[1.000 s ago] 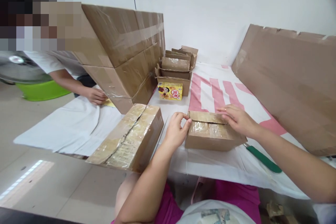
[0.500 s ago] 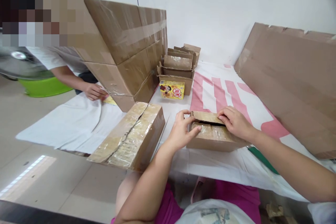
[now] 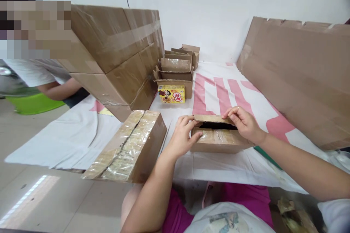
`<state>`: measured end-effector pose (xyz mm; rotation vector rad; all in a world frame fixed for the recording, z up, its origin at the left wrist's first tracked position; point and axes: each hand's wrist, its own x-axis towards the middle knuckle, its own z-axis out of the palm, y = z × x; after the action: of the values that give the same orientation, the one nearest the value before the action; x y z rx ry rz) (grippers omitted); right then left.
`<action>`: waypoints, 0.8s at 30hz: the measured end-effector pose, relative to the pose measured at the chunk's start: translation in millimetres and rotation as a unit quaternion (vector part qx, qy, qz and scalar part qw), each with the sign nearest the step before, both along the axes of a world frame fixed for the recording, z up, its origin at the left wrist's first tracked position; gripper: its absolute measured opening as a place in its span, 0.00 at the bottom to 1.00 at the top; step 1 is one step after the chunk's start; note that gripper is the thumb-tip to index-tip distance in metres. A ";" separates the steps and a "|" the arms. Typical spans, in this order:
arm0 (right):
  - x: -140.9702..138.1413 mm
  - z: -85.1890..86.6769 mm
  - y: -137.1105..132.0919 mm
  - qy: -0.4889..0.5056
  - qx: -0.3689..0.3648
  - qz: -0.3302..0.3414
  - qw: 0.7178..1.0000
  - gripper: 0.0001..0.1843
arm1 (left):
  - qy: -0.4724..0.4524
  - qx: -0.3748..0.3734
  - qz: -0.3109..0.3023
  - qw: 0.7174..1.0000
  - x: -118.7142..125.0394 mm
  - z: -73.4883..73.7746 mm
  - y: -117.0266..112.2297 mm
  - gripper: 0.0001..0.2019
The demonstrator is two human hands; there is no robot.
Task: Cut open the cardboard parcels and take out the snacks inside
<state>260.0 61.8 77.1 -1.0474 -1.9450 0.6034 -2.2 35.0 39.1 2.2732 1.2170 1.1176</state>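
Note:
A small cardboard box lies in front of me, its top parted in a dark lengthwise gap. My left hand grips the box's left end, thumb on the near flap and fingers bent over the far side. The far flap is tilted up, and my right hand pinches its right end. What is inside the box is too dark to make out. Left of my left forearm sits a longer taped box with a dark seam along its top.
Large taped cartons are stacked at the left; a person's arm shows behind them. A yellow printed box stands before a row of open cartons. At the right leans a big cardboard sheet. A white-and-pink cloth covers the table.
My right hand has raised the far flap, so the gap is wider. My left hand keeps its place on the box. The other person's hand has gone out of sight behind the cartons.

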 end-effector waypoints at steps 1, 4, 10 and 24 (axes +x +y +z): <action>0.7 0.3 -0.7 0.036 -0.016 -0.001 0.999 0.14 | 0.005 0.001 -0.004 1.000 0.3 0.7 -0.3 0.14; 4.0 -0.2 -1.7 0.125 -0.054 -0.007 0.991 0.17 | 0.029 0.000 -0.007 1.000 1.3 3.3 -1.6 0.14; 13.0 -2.9 2.1 0.217 -0.044 -0.057 0.974 0.17 | 0.073 -0.023 0.020 0.997 3.2 2.4 -2.2 0.13; 42.5 19.9 -53.2 -0.047 -0.059 -0.027 0.997 0.13 | 0.054 -0.024 0.003 0.998 9.2 8.8 -8.2 0.38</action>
<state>302.5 8.6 96.9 -1.2184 -1.9750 0.6549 7.0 26.7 48.0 2.3218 1.2776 0.9682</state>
